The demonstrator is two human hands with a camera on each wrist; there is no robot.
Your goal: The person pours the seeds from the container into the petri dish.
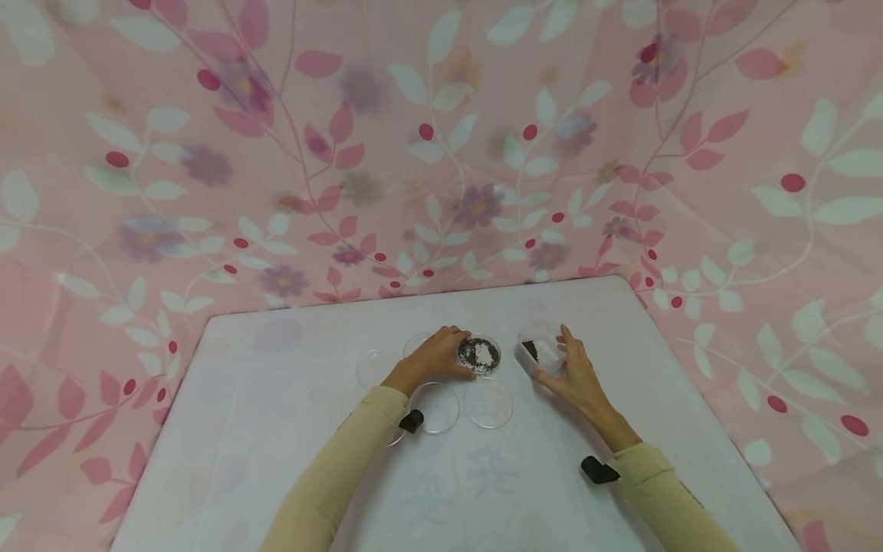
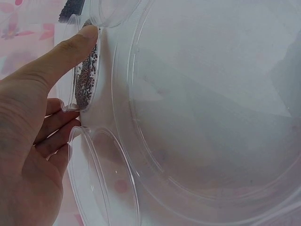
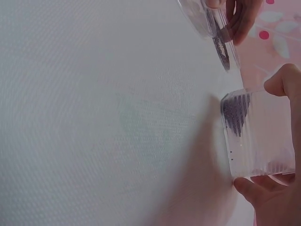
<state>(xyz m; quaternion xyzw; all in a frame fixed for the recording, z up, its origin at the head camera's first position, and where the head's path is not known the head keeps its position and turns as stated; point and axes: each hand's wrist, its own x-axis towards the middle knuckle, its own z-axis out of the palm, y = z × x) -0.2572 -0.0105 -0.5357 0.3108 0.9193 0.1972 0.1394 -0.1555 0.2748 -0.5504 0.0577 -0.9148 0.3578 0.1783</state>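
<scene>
Nearest the camera, two cream sleeves reach up the desk (image 1: pixel 276 429) toward a cluster of clear round dishes. At the cluster's far right sits the filled dish (image 1: pixel 479 355), holding a mix of dark and white grains; the left hand (image 1: pixel 433 357) is clamped on its left rim, thumb tip and fingers curled against the wall, as the left wrist view shows (image 2: pixel 77 70). Just right of that dish, apart from it, stands the small clear box (image 1: pixel 542 349) with dark grains heaped at one end. The right hand (image 1: pixel 574 373) grips it from the near-right side, thumb and fingers pinching opposite walls, seen closer from the right wrist (image 3: pixel 258 134). So the box lies to the right of the dish, its dark end facing the dish, and the right hand is the nearer one to it. Empty dishes (image 1: pixel 488 402) lie nearer, and pink floral cloth (image 1: pixel 441 153) hangs behind
</scene>
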